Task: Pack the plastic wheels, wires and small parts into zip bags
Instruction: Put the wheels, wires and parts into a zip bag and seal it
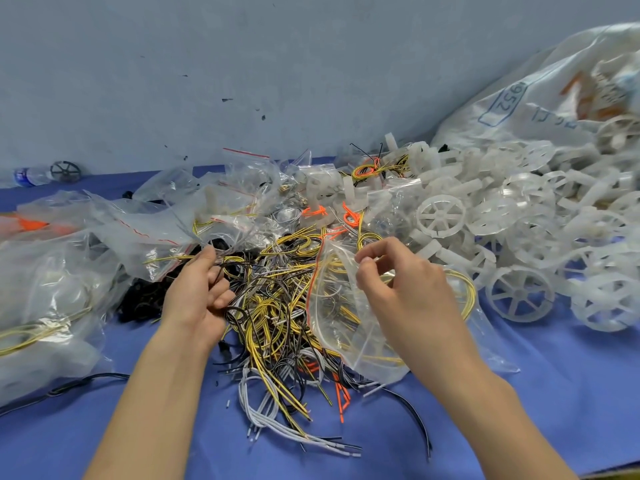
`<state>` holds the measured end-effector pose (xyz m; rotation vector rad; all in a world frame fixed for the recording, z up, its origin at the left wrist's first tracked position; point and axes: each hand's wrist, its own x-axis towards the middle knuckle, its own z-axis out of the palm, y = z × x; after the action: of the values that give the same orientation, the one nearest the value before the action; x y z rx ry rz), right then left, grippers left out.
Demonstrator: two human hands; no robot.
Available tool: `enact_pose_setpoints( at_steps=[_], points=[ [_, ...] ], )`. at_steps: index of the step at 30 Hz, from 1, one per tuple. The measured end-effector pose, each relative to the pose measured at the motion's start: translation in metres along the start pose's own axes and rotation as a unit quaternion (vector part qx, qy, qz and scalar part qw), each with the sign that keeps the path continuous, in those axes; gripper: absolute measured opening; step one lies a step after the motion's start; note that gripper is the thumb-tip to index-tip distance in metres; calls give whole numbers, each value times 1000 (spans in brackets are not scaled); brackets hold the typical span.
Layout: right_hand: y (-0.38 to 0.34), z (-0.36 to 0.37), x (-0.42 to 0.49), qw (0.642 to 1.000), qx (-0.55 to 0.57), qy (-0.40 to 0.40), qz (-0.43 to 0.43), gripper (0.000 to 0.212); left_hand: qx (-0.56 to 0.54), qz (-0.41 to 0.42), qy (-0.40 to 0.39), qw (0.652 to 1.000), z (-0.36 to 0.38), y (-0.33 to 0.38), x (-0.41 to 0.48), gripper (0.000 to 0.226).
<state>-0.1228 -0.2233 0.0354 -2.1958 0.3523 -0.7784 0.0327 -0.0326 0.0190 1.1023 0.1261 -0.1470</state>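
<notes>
Zip bag, clear with a red-orange seal strip down its left edge, lies tilted on top of the wire pile at centre. Some yellow wire shows through it. Right hand pinches the bag's upper edge between thumb and fingertips. Left hand is just left of the bag, fingers curled round a few dark and yellow wires at the pile's edge. The pile is a tangle of yellow, black, grey and orange, spread over the blue tabletop. White plastic wheels are heaped to the right, spilling from a big printed sack against the wall. More clear bags, some with wires inside, are stacked at left. A water bottle and a dark wheel lie far left by the wall.
</notes>
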Motion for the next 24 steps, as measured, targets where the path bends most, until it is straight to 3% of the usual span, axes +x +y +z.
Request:
enact_pose_setpoints(
  at_steps=[2, 6, 9, 11, 13, 16, 19, 21, 22, 24],
  points=[
    [0, 0, 0, 1000, -2, -1, 0, 8, 20, 32, -18, 999, 1, 3, 1, 15],
    [0, -1, 0, 1000, -3, -2, -3, 9, 169, 221, 29, 960, 9, 11, -7, 7],
    [0, -1, -1, 1000, 4, -5, -1, 9, 145, 319, 39, 936, 13, 27, -19, 7],
    [0, -2, -1, 1000, 18, -6, 7, 9, 26, 298, -43, 953, 15, 43, -28, 4],
    [0, -2, 0, 999, 38, -11, 17, 9, -19, 246, -139, 959, 15, 54, -39, 5],
    [-1, -3, 1, 998, 61, -21, 18, 9, 129, 163, -268, 941, 11, 55, -53, 20],
    [-2, -5, 2, 995, 85, -39, 21, 10, 374, 131, -366, 842, 7, 54, -63, 31],
    [-3, -6, 2, 995, 91, -47, 20, 10, 446, 162, -380, 794, 11, 55, -68, 25],
    [-3, -6, 2, 994, 94, -50, 18, 10, 447, 193, -366, 793, 15, 55, -68, 25],
    [-4, -5, 2, 994, 97, -55, 15, 10, 380, 248, -294, 842, 25, 54, -67, 24]
  ],
)
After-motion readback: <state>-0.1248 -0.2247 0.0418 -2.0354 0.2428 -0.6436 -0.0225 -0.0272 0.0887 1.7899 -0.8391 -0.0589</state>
